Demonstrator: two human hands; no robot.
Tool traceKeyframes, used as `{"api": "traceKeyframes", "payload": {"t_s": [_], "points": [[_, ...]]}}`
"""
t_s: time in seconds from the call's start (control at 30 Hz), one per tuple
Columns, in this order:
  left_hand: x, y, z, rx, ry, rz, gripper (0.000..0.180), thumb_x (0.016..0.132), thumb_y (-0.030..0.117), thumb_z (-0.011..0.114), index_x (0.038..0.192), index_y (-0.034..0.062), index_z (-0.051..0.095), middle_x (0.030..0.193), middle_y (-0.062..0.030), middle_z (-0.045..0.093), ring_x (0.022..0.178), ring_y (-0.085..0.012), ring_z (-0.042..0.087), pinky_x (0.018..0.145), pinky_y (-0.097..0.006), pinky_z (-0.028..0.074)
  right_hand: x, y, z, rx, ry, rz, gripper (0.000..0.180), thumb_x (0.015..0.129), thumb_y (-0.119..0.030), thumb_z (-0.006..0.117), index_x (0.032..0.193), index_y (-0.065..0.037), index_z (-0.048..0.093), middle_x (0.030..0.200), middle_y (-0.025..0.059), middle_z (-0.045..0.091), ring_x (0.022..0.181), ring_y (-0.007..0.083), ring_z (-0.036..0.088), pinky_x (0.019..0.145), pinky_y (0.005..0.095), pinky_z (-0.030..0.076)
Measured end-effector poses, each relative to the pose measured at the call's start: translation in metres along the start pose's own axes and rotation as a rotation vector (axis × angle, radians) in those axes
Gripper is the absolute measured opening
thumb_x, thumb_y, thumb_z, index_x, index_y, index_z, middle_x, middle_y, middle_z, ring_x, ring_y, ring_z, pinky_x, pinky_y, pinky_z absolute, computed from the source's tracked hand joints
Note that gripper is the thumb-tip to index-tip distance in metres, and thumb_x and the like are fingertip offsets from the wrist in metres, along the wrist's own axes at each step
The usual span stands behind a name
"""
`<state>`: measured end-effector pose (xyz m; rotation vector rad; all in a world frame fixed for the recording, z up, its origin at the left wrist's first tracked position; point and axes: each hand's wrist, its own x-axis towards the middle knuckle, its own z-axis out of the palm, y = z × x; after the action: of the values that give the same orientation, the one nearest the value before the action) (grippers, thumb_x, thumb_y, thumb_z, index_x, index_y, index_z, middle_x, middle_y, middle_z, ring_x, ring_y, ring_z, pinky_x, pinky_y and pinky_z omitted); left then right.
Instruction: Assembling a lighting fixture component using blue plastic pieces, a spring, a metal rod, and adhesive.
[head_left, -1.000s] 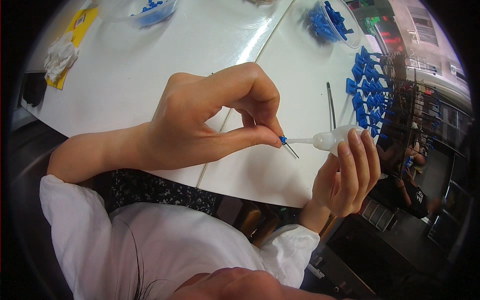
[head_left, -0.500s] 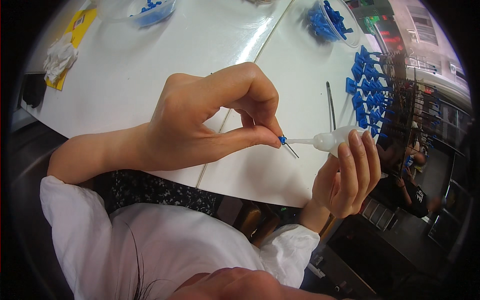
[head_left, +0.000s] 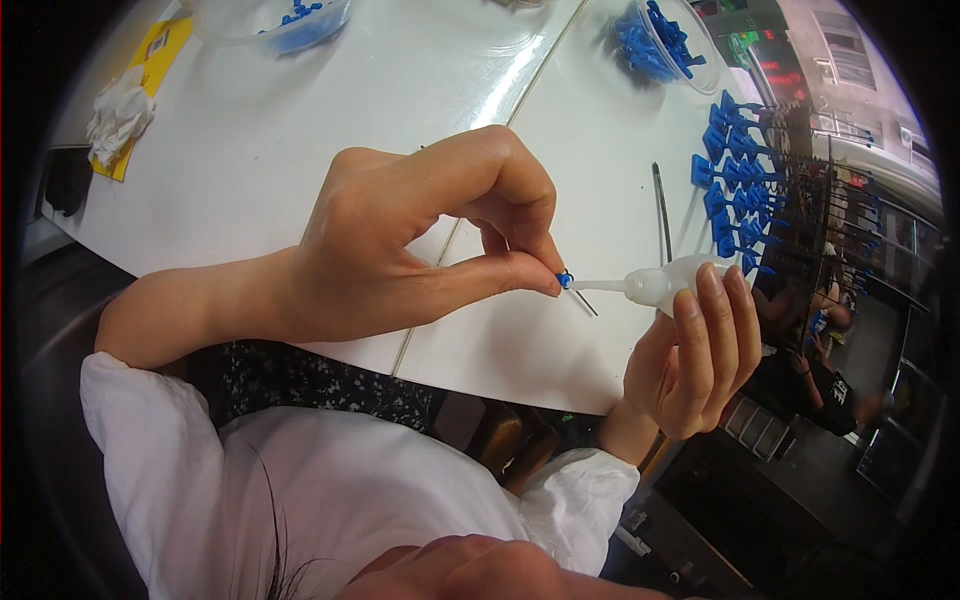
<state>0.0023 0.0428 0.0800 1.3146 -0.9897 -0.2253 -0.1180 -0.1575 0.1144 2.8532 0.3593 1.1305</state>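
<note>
Yellow flat label/sheet (head_left: 150,75) top left on table; red-green lit signs (head_left: 770,50) top right.

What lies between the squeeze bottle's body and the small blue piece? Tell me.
Only the bottle's own thin white nozzle, running from squeeze bottle to small blue piece; head view.

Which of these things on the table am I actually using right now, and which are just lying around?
In use: small blue part pinched by left hand; white squeeze bottle in right hand.

Lying about: rows of blue parts, two bowls of blue parts, thin rod, white cloth.
</note>
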Motion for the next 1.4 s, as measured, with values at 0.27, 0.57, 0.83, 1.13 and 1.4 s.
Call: {"api": "traceKeyframes", "payload": {"t_s": [0.27,0.57,0.83,1.13,1.4], "points": [[-0.0003,0.0001,0.0003,0.0,0.003,-0.007,0.033,0.071,-0.01,0.072,0.088,0.0,0.046,0.081,-0.0102,0.062,0.083,-0.0207,0.068,0.069,-0.025,0.055,0.0071,0.0006,0.0006,-0.046,0.028,-0.109,0.026,0.075,0.005,0.068,0.099,-0.002,0.059,0.098,0.0146,0.066,0.099,0.0326,0.061,0.083,0.0381,0.055],[-0.0009,0.0011,0.0002,-0.004,0.005,-0.012,0.033,0.07,-0.011,0.072,0.087,0.0002,0.045,0.078,-0.0101,0.061,0.081,-0.0214,0.068,0.069,-0.025,0.055,0.0059,-0.0008,-0.0007,-0.052,0.008,-0.105,0.026,0.075,0.006,0.068,0.099,-0.002,0.06,0.099,0.0144,0.066,0.1,0.0323,0.061,0.084,0.0382,0.055],[-0.001,0.0022,0.0015,0.004,0.006,0.008,0.034,0.07,-0.011,0.072,0.088,0.0004,0.045,0.079,-0.01,0.061,0.082,-0.0216,0.068,0.069,-0.025,0.055,0.0059,-0.0016,-0.0028,-0.051,0.05,-0.114,0.027,0.075,0.006,0.068,0.099,-0.002,0.06,0.1,0.0142,0.065,0.1,0.0315,0.061,0.084,0.0381,0.055],[-0.0011,-0.0003,0.0005,0.013,0.005,0.009,0.033,0.07,-0.01,0.072,0.088,0.0002,0.046,0.079,-0.009,0.061,0.081,-0.0209,0.068,0.068,-0.024,0.055,0.0064,-0.0017,-0.0017,-0.06,0.029,-0.113,0.027,0.074,0.006,0.069,0.099,-0.002,0.06,0.1,0.0147,0.065,0.1,0.032,0.06,0.084,0.0386,0.055],[-0.0018,-0.0001,0.001,0.005,0.007,0.007,0.033,0.07,-0.011,0.072,0.087,0.0002,0.046,0.079,-0.0088,0.061,0.081,-0.0207,0.068,0.067,-0.024,0.054,0.0049,-0.0032,-0.0024,-0.066,0.009,-0.113,0.029,0.074,0.007,0.069,0.099,-0.003,0.06,0.1,0.0142,0.065,0.101,0.0322,0.06,0.086,0.039,0.054]]}}
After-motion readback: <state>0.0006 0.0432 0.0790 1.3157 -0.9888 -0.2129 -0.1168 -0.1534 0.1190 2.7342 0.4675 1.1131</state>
